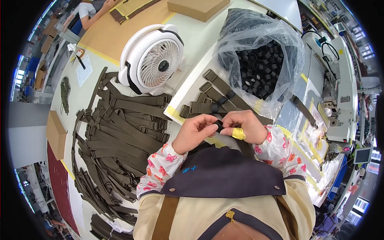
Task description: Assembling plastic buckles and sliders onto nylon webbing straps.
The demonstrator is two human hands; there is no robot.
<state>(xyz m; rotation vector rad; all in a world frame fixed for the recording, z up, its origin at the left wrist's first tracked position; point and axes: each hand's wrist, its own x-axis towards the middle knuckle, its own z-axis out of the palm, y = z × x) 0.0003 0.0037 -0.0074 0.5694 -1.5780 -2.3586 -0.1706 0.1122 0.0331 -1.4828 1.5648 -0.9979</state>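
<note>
Bench [198, 38]: crowded around the hands; likely to hide any small dark item, if dropped, among dark webbing.
Strap pile [116, 142]: liable to snag, buckle on buckle, if tugged from beneath, being crossed and overlapped; heaped to the left of the hands, near the left sleeve [158, 172].
Clear plastic bag [288, 44]: could spill if knocked, given the gaping mouth; set beyond and to the right of the hands, well filled with black loops [262, 66].
Fan [154, 60]: might be nudged during a long reach; white and round-grilled, beyond the strap pile, well apart from the hands.
Row of straps [219, 94]: could be pushed askew by a stray knuckle; laid just beyond the hands, buckle ends outward, with black bands around some.
Right hand [246, 125]: close beside the left, thumb and fingertips pinched together; yellow wrap [239, 133] on the thumb, perhaps dulling touch.
Left hand [198, 130]: thumb and forefinger clamped on the near-hidden work.
Small black piece [218, 126]: could slip or spring free if either pinch eases, offering little to grip; could be misturned, being mostly covered; located between both sets of fingertips, raised before the dark apron [224, 172]; exact shape, cannot tell.
</note>
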